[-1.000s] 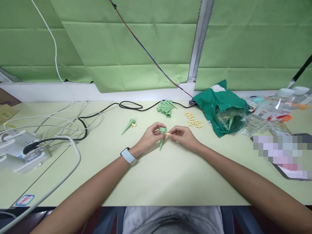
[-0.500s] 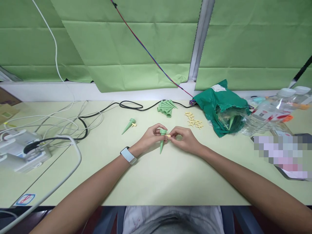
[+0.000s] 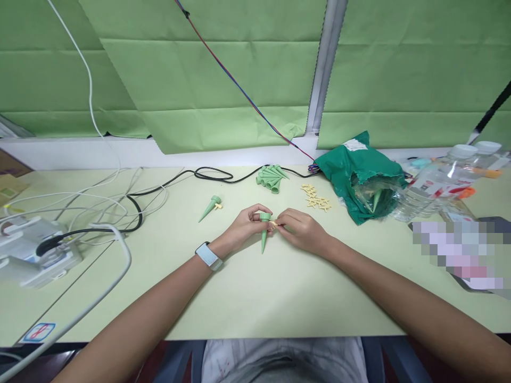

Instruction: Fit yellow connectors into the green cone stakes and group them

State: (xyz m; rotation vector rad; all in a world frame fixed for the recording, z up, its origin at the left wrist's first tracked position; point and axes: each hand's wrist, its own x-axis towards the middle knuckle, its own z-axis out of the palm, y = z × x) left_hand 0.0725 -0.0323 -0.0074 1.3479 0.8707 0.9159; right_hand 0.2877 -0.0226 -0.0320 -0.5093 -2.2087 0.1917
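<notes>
My left hand (image 3: 248, 226) grips a green plastic cone spike (image 3: 263, 238), its tip pointing down toward the table. My right hand (image 3: 300, 231) pinches a small yellow piece (image 3: 273, 224) against the spike's wide top. Both hands are raised a little above the pale green tabletop (image 3: 255, 298). Farther off lies another green spike (image 3: 209, 210) with a yellow piece (image 3: 218, 206) beside it. Behind my hands is a heap of green spikes (image 3: 272, 178), and to its right is a scatter of yellow pieces (image 3: 315, 197).
A torn green plastic bag (image 3: 361, 181) holding spikes lies at the back right, beside clear plastic bottles (image 3: 441, 186). Black and white cables (image 3: 138, 207) and a white electrical device (image 3: 40, 252) are at the left. A blurred flat device (image 3: 459, 252) is at the right.
My hands stay together at the spike, with the right fingers shifted slightly on the yellow piece. The whole view has moved a little.
</notes>
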